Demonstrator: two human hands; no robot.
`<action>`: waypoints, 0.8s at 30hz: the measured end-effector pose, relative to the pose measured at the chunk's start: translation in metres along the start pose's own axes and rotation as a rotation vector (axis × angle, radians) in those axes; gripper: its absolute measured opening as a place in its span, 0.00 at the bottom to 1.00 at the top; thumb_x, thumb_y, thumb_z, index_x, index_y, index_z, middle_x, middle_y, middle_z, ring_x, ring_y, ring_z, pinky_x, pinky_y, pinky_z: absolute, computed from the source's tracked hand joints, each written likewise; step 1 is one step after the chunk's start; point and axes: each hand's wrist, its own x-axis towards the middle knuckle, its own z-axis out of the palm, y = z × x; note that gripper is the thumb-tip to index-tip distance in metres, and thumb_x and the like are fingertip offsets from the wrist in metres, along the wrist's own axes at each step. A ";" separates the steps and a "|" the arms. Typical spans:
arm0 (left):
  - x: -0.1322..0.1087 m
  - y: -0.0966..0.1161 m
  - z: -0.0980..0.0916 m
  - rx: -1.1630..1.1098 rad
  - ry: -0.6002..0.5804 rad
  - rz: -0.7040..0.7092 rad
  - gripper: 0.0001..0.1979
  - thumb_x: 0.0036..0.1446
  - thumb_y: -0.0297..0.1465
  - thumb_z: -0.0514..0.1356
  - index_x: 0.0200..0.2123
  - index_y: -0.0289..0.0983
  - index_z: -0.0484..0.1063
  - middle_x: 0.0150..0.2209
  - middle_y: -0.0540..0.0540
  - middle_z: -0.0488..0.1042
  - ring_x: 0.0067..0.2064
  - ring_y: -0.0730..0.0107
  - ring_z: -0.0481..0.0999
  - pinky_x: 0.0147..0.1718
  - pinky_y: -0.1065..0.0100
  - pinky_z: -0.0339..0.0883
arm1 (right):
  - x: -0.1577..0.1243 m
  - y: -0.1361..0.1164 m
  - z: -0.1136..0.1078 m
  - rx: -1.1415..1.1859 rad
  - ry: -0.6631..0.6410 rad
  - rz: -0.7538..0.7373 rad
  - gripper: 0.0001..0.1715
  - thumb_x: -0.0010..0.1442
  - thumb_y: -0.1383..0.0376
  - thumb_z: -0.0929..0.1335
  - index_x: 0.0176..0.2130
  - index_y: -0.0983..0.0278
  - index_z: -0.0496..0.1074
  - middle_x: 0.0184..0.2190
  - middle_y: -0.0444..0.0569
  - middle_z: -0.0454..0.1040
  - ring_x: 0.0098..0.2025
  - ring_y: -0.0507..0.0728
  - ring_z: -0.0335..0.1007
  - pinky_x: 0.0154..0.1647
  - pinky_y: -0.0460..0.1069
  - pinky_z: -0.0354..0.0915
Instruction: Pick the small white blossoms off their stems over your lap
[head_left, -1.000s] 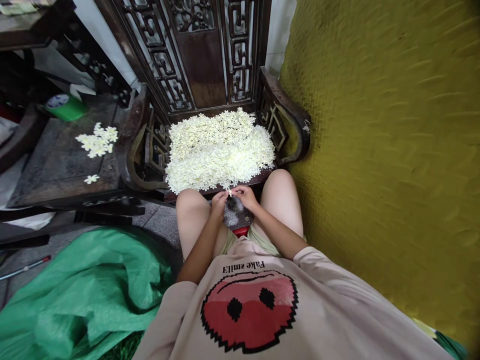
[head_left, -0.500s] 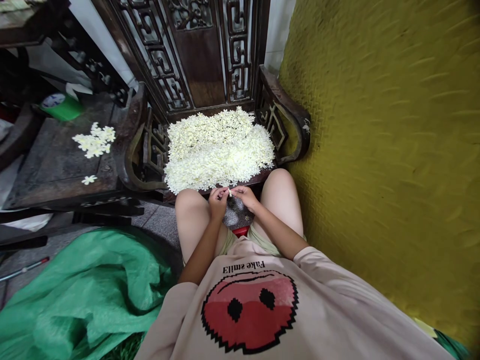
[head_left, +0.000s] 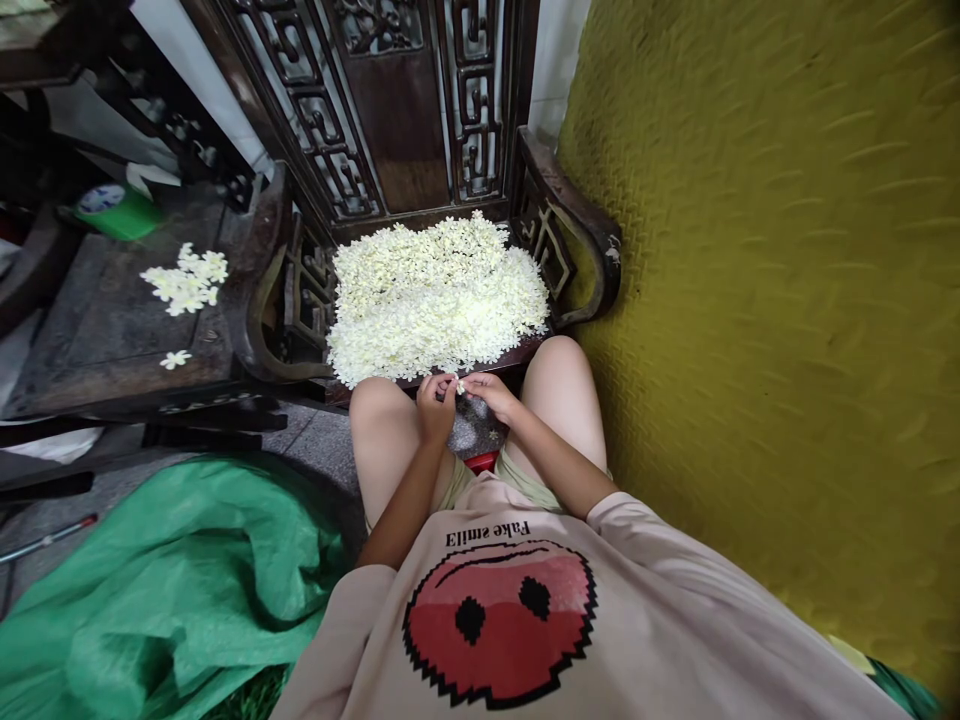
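In the head view, just below the middle of the frame, the left hand (head_left: 436,398) and the right hand (head_left: 491,393) meet fingertip to fingertip between the person's bare knees. Pinched between them is one small white flower (head_left: 460,386), held by both hands at once; it is too small to tell which fingers press it. The hands hang just in front of the near edge of the chair seat and right over a dark speckled cloth (head_left: 472,428) on the lap, with a bit of red showing under it.

Directly above the hands, in the centre of the frame, a heap of flowers (head_left: 439,295) covers the seat of a dark carved chair (head_left: 559,215), its fretwork back rising to the top edge. The held flower is just beside the heap's near rim but apart from it.

At left centre a dark wooden surface (head_left: 105,320) carries a small cluster (head_left: 184,282) of the same flowers and one loose bloom (head_left: 174,359) below it. A green tub (head_left: 120,210) stands at its far end, upper left.

A crumpled green sheet (head_left: 165,590) fills the lower left, on a grey floor. A yellow-green textured wall (head_left: 787,300) takes up the whole right side. The person's pale shirt with a red print fills the bottom centre.
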 end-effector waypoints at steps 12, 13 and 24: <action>0.002 -0.002 -0.001 0.040 -0.039 0.108 0.03 0.51 0.30 0.58 0.31 0.38 0.71 0.29 0.47 0.66 0.32 0.70 0.65 0.36 0.68 0.59 | -0.001 -0.001 -0.002 0.039 -0.039 0.027 0.19 0.39 0.54 0.74 0.28 0.66 0.75 0.23 0.42 0.71 0.25 0.47 0.59 0.29 0.44 0.54; 0.003 -0.003 -0.001 0.049 -0.039 0.106 0.03 0.51 0.30 0.58 0.30 0.38 0.71 0.29 0.48 0.66 0.32 0.70 0.65 0.36 0.68 0.60 | -0.001 -0.001 -0.002 0.044 -0.039 0.030 0.19 0.39 0.54 0.74 0.28 0.66 0.75 0.23 0.42 0.71 0.25 0.47 0.59 0.29 0.44 0.53; 0.004 -0.012 0.000 0.147 -0.028 0.158 0.02 0.52 0.28 0.56 0.30 0.37 0.68 0.27 0.50 0.64 0.31 0.72 0.64 0.34 0.70 0.61 | 0.001 0.002 -0.003 0.082 -0.041 0.055 0.19 0.39 0.55 0.74 0.28 0.66 0.75 0.22 0.42 0.69 0.24 0.47 0.56 0.27 0.44 0.50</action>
